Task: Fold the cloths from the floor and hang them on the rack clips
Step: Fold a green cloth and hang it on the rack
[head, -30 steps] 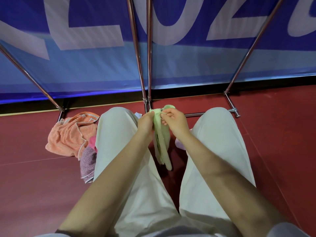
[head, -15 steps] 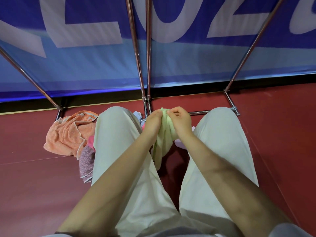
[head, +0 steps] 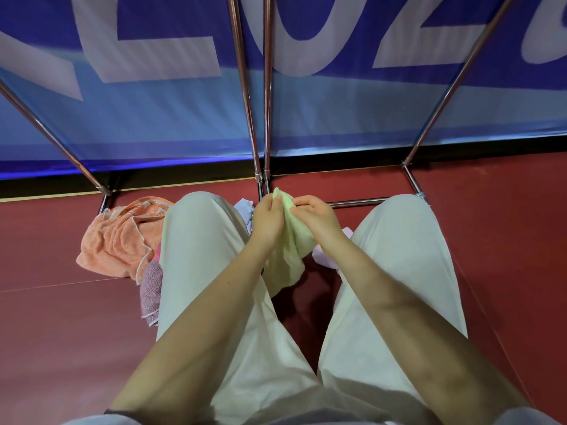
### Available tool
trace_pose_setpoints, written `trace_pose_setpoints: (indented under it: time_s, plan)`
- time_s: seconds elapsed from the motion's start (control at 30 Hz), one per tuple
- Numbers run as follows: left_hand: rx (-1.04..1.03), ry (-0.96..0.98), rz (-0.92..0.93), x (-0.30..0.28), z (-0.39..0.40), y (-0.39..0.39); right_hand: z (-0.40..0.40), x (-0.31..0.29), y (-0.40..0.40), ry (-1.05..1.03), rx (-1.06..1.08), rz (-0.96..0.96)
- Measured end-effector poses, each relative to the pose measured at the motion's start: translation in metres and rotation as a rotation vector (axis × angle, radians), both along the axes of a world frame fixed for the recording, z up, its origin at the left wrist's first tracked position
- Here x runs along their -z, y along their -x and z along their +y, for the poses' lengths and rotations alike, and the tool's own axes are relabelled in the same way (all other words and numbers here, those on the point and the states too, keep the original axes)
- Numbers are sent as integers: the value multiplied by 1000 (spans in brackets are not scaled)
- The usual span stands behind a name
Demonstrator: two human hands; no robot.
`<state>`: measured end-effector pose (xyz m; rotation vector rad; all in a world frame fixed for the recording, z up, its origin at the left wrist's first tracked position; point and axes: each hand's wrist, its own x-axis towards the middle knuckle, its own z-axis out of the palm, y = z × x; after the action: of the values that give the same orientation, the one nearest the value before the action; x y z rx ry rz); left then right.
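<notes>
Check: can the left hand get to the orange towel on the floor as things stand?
Probably not right away. The left hand grips the green cloth with the right hand, and the left knee sits between it and the orange towel. Once freed, reaching over the knee looks feasible.

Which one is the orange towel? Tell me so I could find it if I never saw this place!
Start at the big blue banner and come down to the red floor, on the left side. There, by the foot of the metal rack and next to the person's left knee, lies the orange towel, crumpled in a heap. It's the biggest cloth, bright peach-orange, while the small towel touching it is dull purple.
</notes>
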<state>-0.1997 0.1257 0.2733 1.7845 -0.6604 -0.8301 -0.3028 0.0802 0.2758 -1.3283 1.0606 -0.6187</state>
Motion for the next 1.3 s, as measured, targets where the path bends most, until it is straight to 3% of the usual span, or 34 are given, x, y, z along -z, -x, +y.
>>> trace_pose_setpoints:
  time_s: [0.2,0.37,0.6,0.8,1.1,1.2,1.3]
  plan:
    - [-36,81,-143,0,6,-20,7,17,10,387,-287,485]
    - [-41,47,-317,15,23,-33,8,18,15,533,-265,492]
    - [85,63,-311,23,42,-35,6,14,27,642,-318,602]
    - [132,69,-310,24,55,-29,5,26,21,577,-383,725]
    - [199,129,-246,27,53,-5,-3,40,25,398,-262,797]
    - [151,117,-166,24,51,-8,-7,42,29,293,-228,737]
    - [72,103,-82,19,48,-14,-8,40,28,187,-193,545]
